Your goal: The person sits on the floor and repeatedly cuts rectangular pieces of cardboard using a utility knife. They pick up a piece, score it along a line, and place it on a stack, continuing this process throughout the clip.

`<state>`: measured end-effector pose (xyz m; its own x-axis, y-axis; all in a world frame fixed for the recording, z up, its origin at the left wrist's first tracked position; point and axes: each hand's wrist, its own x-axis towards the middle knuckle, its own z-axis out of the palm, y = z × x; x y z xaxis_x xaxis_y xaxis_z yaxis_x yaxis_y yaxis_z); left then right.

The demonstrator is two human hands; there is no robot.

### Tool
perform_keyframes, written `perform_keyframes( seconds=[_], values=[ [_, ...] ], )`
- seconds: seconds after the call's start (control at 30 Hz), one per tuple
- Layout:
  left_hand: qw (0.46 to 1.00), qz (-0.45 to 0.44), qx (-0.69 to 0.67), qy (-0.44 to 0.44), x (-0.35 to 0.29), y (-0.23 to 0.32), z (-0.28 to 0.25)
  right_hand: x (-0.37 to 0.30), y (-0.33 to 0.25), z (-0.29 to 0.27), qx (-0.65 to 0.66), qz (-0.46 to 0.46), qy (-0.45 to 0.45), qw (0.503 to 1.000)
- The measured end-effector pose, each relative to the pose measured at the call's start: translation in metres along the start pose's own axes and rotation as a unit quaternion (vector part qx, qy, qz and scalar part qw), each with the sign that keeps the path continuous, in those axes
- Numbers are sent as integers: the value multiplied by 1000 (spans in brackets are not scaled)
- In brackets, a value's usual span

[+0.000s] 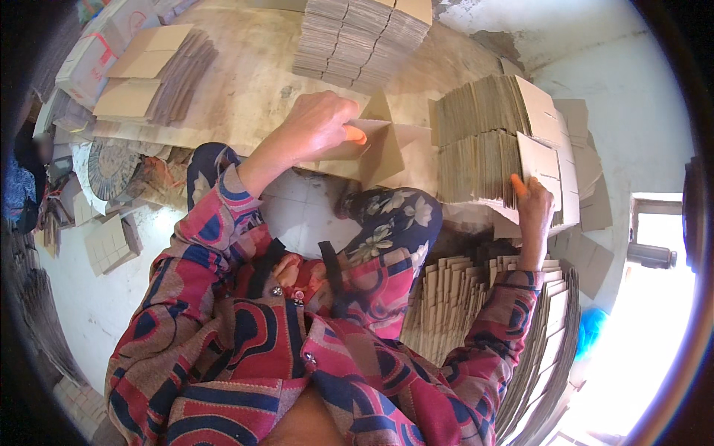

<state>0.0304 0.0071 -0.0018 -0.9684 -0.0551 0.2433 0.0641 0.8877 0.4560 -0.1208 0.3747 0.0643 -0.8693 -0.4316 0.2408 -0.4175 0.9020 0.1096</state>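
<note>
My left hand (316, 125) is closed over the low table, an orange cover on one finger. It grips a brown cardboard divider (383, 149), whose pieces cross each other at angles. Over on the right, my right hand (535, 208) reaches to a tall row of cardboard sheets (476, 160) standing on edge. Its fingers, one with an orange cover, pinch the slotted cardboard sheet (538, 162) at the near end of that row. Part of the divider is hidden behind my left hand.
A high cardboard stack (357, 41) stands at the table's far side. At the far left lie more flat pieces (152, 67) beside a white box (104, 56). Packed cardboard pieces (454, 297) fill the space by my right arm. A blue bag (591, 332) sits near the bright doorway.
</note>
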Motion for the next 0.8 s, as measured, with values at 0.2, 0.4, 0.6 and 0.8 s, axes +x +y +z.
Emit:
perform_keyframes(
  seconds=[0.2, 0.4, 0.6, 0.8],
  values=[
    [998, -53, 13, 15, -16, -15, -13, -9, -5, -30, -3, 59, 119, 991],
    [997, -56, -10, 51, -40, -34, -14, -11, -97, -102, 138, -114, 366, 913],
    [998, -39, -11, 46, -36, -25, -11, -6, -157, -116, 398, -62, 184, 896],
    [999, -38, -17, 16, -37, -27, -9, 10, -179, -101, 425, -126, 149, 884]
  ],
)
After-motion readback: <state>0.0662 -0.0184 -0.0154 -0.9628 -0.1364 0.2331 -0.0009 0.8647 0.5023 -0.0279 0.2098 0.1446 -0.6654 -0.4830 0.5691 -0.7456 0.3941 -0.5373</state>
